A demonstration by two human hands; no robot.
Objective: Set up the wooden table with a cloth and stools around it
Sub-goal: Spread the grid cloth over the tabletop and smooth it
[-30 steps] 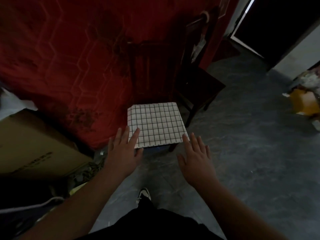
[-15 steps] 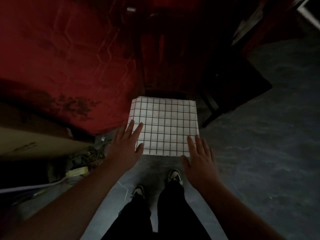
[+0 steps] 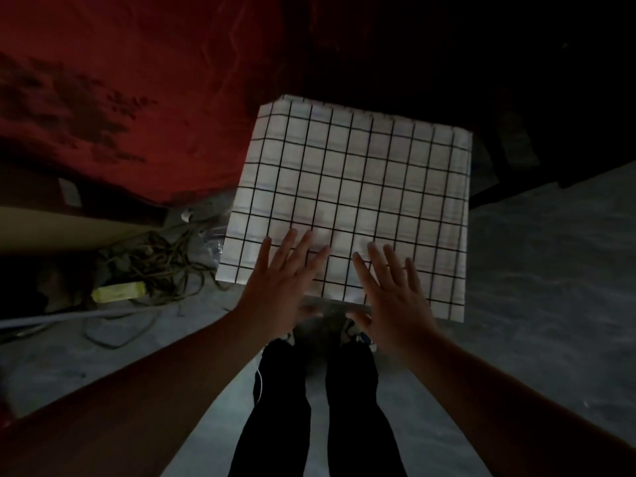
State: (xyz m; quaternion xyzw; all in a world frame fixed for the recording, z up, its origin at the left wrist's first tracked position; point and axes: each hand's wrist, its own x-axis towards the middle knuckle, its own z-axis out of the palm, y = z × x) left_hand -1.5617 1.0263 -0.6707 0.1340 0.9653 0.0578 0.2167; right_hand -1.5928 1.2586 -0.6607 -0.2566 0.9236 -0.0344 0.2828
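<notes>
With both our left hand (image 3: 278, 287) and right hand (image 3: 395, 290) spread flat at the checked cloth's (image 3: 351, 187) near edge, pinching nothing, we could drag it askew.

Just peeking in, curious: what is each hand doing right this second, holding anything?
Left hand: open, fingers spread over the near edge of the checked cloth, gripping nothing.
Right hand: open, fingers spread over the same edge, gripping nothing.

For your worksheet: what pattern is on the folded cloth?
White with a black grid, head view.
</notes>
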